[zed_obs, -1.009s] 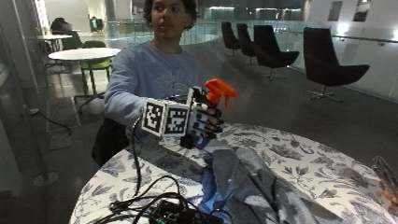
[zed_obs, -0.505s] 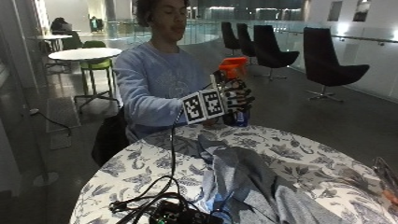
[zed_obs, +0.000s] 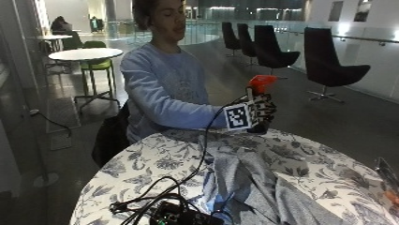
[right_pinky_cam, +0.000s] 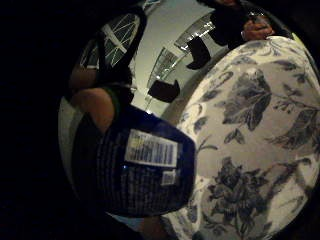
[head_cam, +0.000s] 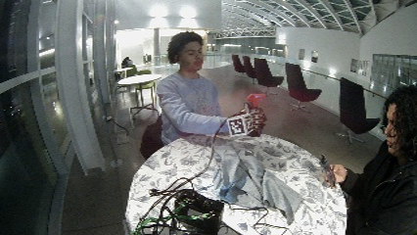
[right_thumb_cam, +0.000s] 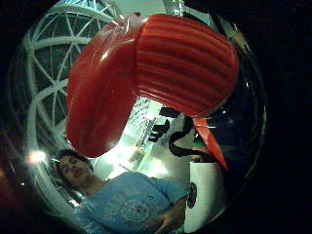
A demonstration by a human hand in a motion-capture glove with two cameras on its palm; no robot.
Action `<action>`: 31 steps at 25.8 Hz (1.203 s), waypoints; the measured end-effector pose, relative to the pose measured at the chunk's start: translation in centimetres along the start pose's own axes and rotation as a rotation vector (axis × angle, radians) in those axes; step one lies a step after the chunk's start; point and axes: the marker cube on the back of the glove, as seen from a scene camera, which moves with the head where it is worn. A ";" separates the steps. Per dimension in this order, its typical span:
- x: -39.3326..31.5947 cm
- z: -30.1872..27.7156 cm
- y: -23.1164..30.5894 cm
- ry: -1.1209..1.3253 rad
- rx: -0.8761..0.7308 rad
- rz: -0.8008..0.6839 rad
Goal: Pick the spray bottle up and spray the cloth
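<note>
Gloved right hand (zed_obs: 262, 108), grip curled round spray bottle (zed_obs: 260, 86), above grey cloth (zed_obs: 249, 176)

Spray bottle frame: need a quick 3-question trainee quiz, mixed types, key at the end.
1. True or false: the spray bottle lies flat on the table.
2. What does the gloved right hand grip? A) the grey cloth B) the spray bottle C) the black cables
3. Fill in: the bottle's spray head is coloured ____.

Key
1. False: it is held upright above the table's far edge.
2. B: the fingers wrap round the bottle; the cloth lies spread on the floral tablecloth, untouched.
3. Red: it fills the thumb side palm view; the dark blue body with its label shows in the little finger side palm view.
</note>
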 end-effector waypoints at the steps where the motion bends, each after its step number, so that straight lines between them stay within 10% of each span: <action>1: 0.5 0.4 0.1 0.005 -0.008 0.006; 15: 0.8 0.6 2.3 0.092 -0.001 -0.026; 31: -3.3 -22.8 14.0 0.784 0.118 0.150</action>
